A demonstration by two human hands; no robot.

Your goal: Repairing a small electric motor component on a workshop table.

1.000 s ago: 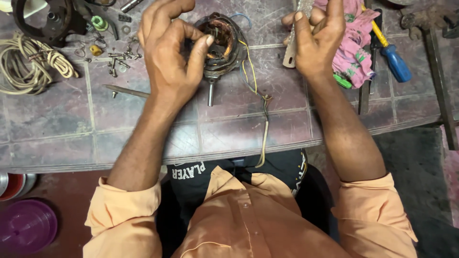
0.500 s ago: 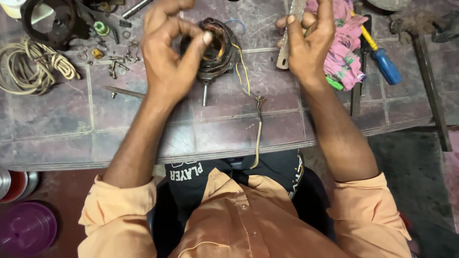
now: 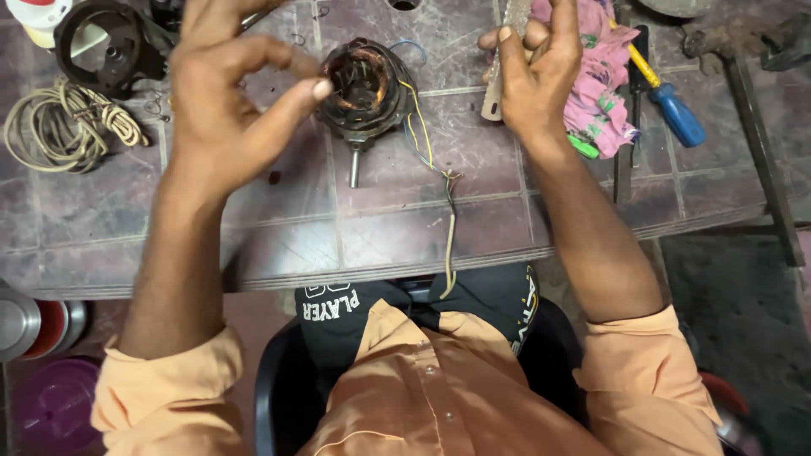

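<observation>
Between the two raised hands, the motor stator [image 3: 365,89] sits on the tiled surface [image 3: 253,245], its shaft pointing back toward the person and its yellow and blue wires [image 3: 431,160] trailing off the near edge. The left hand [image 3: 224,101] hovers just left of the stator, fingers spread and curled loosely, thumb tip right beside the winding rim; whether it touches is hard to tell. A moment ago that hand wrapped closer over the stator; now it has opened and drawn a little to the side, leaving the copper coils in plain sight. The right hand [image 3: 532,80] stays up to the right, thumb and fingers pinching a pale flat tool [image 3: 494,93], as before. Beyond that hand lie a pink cloth [image 3: 604,93] and a blue-handled screwdriver [image 3: 672,110]. Left of the left hand rest a coiled cord [image 3: 63,131] and a black housing [image 3: 106,46].
</observation>
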